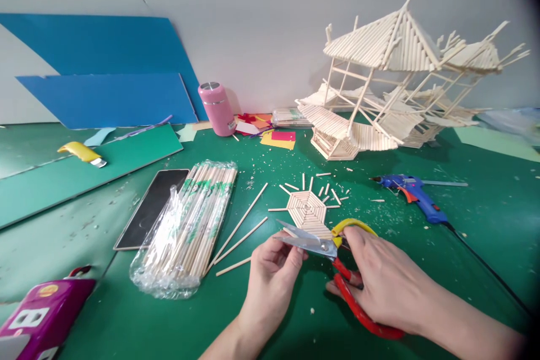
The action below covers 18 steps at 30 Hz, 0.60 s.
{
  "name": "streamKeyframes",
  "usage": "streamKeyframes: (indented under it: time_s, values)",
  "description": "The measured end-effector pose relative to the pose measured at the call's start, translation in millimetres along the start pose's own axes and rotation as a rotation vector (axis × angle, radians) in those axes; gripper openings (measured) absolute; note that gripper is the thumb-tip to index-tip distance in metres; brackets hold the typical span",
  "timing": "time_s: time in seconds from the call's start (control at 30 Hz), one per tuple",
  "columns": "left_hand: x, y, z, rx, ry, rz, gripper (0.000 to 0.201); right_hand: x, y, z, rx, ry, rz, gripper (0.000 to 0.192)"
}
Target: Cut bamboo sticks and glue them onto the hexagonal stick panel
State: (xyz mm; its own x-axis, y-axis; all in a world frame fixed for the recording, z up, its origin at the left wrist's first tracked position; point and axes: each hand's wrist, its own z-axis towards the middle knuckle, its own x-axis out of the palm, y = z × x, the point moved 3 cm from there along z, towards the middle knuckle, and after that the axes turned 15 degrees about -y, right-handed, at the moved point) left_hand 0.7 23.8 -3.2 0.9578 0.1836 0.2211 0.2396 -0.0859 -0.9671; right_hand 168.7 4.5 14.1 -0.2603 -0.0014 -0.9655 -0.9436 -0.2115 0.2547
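Nearest the camera, right hand point(375, 263), fingers curled round the grips of scissors point(324, 246); grips spread, blades parted and pointing left; between the blades, what looks like a stick point(290, 232), mostly hidden, pinched between left hand point(272, 270) thumb and fingers. For a clean cut, probably best to seat the stick nearer the pivot, for leverage; keep square to the blades for a flat end; squeeze evenly, without twisting, to limit splintering; grip firmly against flying offcuts; mind the left thumb, very close to the lower blade. Pose: right forearm in from lower right, back of hand up; left forearm up from the bottom edge, wrist bent, fingertips meeting the blades; both over the tabletop point(169, 329), on the near side of the panel point(306, 207), partly hidden by the scissors; loose sticks point(236, 229) to the left; glue gun point(415, 192) to the right, apart from both hands.
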Motion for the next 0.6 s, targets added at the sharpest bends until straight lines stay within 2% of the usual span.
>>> streamKeyframes:
  time_s: [0.27,0.6]
  values:
    - [-0.3,3.2,-0.8,-0.042,-0.041,-0.026,0.006,5.7,1.6,4.3,-0.02,0.02,-0.011,0.037]
    - [0.2,-2.9,-0.1,0.029,-0.045,-0.001,0.006,3.0,-2.1,8.6,-0.067,0.059,-0.053,0.026]
